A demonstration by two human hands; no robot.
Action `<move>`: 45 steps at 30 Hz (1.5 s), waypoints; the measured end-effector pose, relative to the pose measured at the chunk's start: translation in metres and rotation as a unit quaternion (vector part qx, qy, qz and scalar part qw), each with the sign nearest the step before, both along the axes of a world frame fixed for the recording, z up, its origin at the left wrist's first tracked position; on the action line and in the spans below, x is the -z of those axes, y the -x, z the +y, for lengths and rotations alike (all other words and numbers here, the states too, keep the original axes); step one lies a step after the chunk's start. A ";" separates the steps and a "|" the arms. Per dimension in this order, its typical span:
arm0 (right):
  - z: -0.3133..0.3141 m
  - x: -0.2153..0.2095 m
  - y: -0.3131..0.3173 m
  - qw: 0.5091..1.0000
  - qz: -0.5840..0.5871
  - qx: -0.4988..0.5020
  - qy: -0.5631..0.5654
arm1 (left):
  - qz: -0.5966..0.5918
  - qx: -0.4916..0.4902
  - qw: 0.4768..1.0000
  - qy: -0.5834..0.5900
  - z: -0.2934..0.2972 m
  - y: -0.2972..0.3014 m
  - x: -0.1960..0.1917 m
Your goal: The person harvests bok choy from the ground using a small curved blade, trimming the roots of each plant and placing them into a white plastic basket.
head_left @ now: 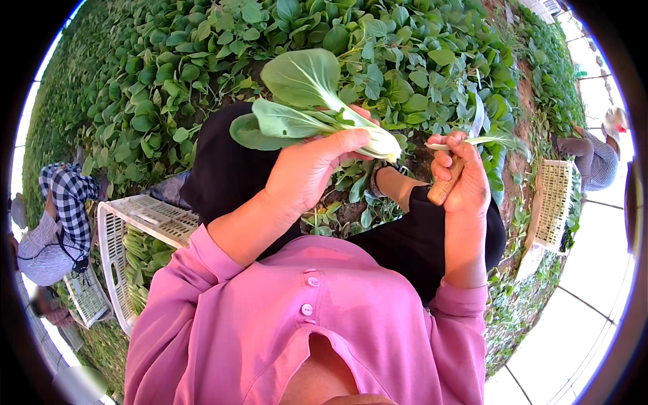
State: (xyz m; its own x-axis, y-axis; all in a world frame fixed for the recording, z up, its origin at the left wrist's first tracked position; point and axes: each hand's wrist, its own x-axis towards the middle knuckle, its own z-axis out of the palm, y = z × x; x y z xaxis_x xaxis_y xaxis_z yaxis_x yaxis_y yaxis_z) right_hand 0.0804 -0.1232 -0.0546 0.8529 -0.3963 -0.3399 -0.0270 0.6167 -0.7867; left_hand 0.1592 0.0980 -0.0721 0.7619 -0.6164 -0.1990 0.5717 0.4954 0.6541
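Note:
My left hand (310,165) is closed around a head of bok choy (290,121), its pale cut base pointing right and its green leaves up and left. In my right hand (462,179) is a knife with a wooden handle (444,190); its curved blade (478,116) points up and away. A loose leaf stalk (496,140) is also pinched between thumb and fingers of that hand, lying across the knife. The two hands are apart, held above my bent knees.
Dense leafy bok choy plants (155,74) grow in front of me. On my left stands a white plastic crate (111,263) with harvested greens (142,260). Another crate (555,202) stands at the right. Other people (50,243) crouch at the far left and far right.

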 end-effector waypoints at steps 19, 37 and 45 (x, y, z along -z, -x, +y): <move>0.014 -0.005 0.031 0.999 -0.030 -0.023 -0.012 | -0.268 0.101 0.923 -0.258 -0.007 0.018 0.041; -0.027 -0.035 0.107 0.932 -0.120 0.082 0.331 | -0.252 0.467 0.778 -0.337 -0.129 0.043 -0.092; -0.064 -0.017 0.131 0.691 -0.127 0.207 0.680 | -0.205 0.450 0.815 -0.301 -0.151 0.060 -0.117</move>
State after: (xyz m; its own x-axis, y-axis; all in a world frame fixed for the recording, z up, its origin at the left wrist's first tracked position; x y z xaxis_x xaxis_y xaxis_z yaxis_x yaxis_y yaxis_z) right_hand -0.0505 -0.1872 -0.0376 0.5341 -0.4305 0.7276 0.1751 -0.7857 -0.5933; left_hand 0.0988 -0.0527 0.0448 0.1330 -0.8477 -0.5136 0.1984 -0.4850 0.8517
